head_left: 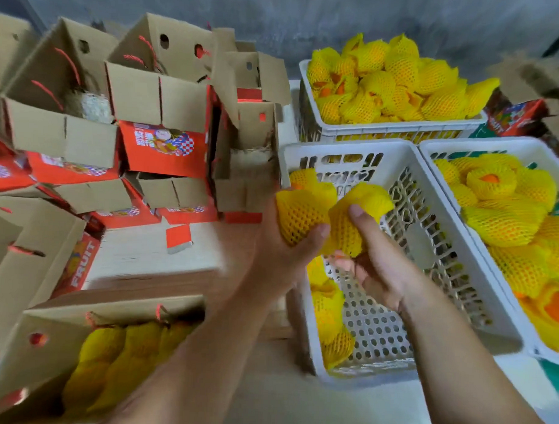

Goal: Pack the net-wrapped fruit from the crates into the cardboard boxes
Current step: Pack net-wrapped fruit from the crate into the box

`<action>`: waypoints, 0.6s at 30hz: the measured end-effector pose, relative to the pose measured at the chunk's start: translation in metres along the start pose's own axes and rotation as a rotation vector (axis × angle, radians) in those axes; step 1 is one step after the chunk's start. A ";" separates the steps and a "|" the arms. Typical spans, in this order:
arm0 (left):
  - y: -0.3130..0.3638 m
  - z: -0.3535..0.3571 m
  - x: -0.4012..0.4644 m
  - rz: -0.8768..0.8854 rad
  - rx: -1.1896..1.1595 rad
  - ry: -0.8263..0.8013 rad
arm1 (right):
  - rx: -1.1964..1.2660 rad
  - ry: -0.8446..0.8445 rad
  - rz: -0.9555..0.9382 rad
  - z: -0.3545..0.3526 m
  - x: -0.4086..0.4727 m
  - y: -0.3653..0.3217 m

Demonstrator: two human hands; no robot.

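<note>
My left hand [283, 243] grips a fruit in yellow foam net [299, 209] over the left rim of the near white crate [392, 311]. Beside it, my right hand [374, 259] holds a second net-wrapped fruit [354, 214], thumb on top. The two fruits touch. A few more wrapped fruits [331, 324] lie along the crate's left wall. At the bottom left stands an open cardboard box [46, 324] with several wrapped fruits [117, 361] packed in rows.
A heaped crate of wrapped fruit [387, 79] stands at the back, another full crate [509, 226] at the right. Several open red-and-brown cardboard boxes [155, 106] are stacked at the left. A flat pile of folded cartons [156, 258] lies in the middle.
</note>
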State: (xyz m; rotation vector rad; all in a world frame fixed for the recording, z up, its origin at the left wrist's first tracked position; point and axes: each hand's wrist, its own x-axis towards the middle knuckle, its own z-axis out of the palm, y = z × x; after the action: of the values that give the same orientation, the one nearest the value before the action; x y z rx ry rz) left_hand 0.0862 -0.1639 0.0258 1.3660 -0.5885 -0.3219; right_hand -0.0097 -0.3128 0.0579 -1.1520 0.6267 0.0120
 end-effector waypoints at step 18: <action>0.064 -0.346 -0.190 -0.452 0.297 0.281 | -0.189 0.185 -0.053 0.342 -0.055 0.177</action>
State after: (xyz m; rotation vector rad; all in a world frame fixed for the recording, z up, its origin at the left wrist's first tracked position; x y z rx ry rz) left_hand 0.1194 0.2346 0.0178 1.7951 -0.0876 -0.4068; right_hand 0.0437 0.0709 0.0213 -1.3624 0.7706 -0.0824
